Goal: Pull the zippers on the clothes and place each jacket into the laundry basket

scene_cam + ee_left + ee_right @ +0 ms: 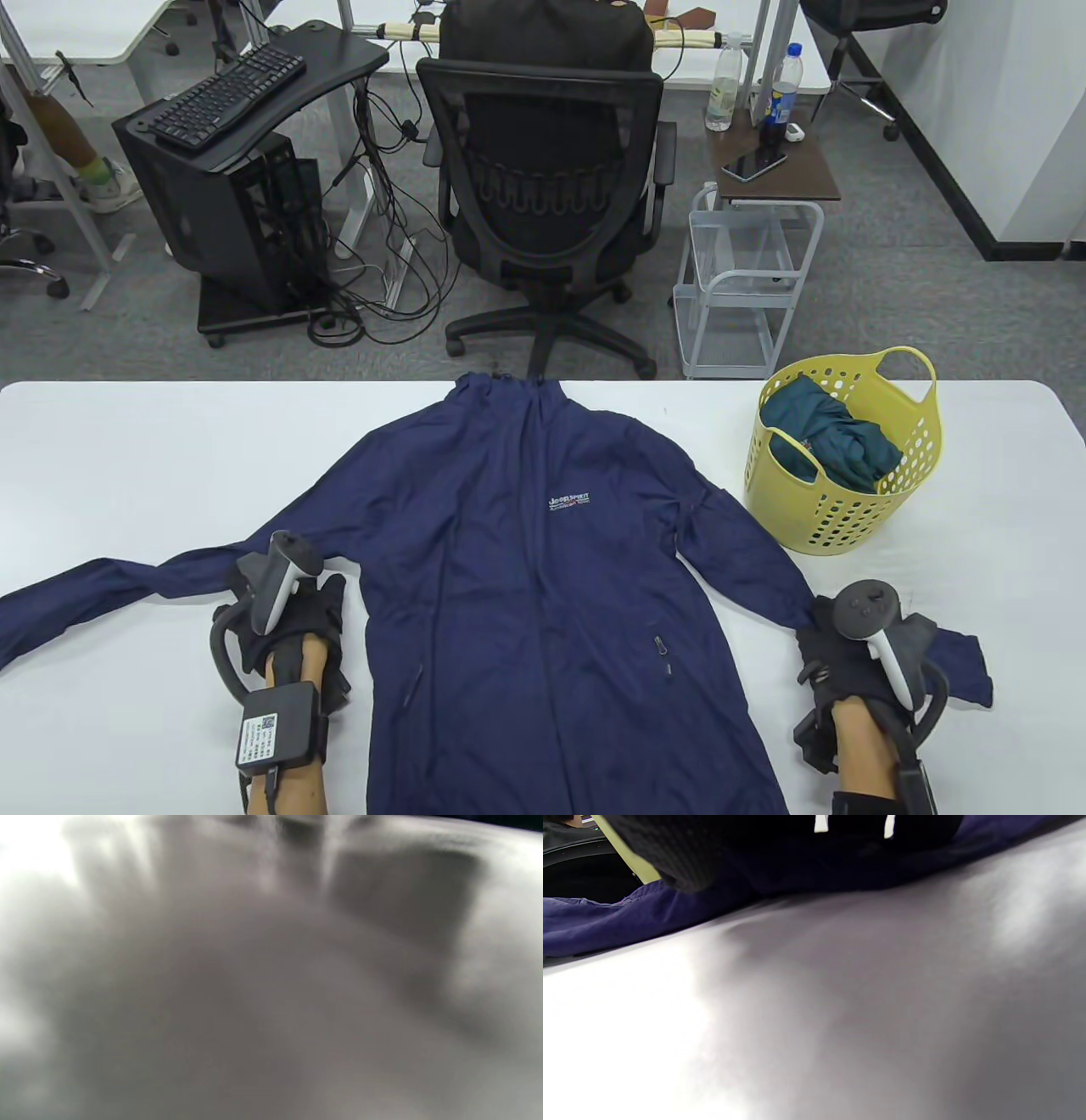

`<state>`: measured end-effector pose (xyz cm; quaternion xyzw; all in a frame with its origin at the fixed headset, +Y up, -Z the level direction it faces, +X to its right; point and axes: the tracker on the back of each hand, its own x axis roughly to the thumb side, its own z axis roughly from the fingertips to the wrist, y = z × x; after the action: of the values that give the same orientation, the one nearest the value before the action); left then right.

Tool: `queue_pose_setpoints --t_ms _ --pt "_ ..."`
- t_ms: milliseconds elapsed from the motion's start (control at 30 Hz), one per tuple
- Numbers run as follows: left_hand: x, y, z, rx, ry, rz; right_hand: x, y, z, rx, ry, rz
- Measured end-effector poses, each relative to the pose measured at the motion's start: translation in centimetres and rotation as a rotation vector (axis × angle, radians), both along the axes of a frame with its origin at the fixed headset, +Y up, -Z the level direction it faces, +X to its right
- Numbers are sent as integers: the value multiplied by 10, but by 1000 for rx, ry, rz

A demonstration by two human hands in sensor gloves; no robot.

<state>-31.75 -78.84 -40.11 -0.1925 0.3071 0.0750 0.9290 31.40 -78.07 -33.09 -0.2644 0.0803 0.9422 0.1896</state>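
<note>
Inspecting thin navy nylon jacket on white worktop: limp, slippery; gather at the cuffs. Both hands' grip state: cannot tell.

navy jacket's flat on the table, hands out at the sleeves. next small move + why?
Probably fold the sleeves inward. The jacket lies spread flat with its front apparently closed up to the collar, so zipping looks done. The left hand and right hand each rest on a sleeve, and the basket, already holding a teal jacket, is far narrower than the spread sleeves.
</note>
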Motion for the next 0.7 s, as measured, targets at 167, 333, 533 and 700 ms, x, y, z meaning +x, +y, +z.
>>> queue_pose_setpoints --t_ms 167,333,533,700 --pt "12 17 7 52 -55 -53 -7 6 2 -6 38 -23" --pt "23 30 21 -11 -91 -80 -14 10 5 3 76 -9" --pt "41 35 42 -146 -51 11 -24 15 8 17 118 -23" --pt "80 42 55 -204 -183 -135 -34 18 11 -4 165 -62"
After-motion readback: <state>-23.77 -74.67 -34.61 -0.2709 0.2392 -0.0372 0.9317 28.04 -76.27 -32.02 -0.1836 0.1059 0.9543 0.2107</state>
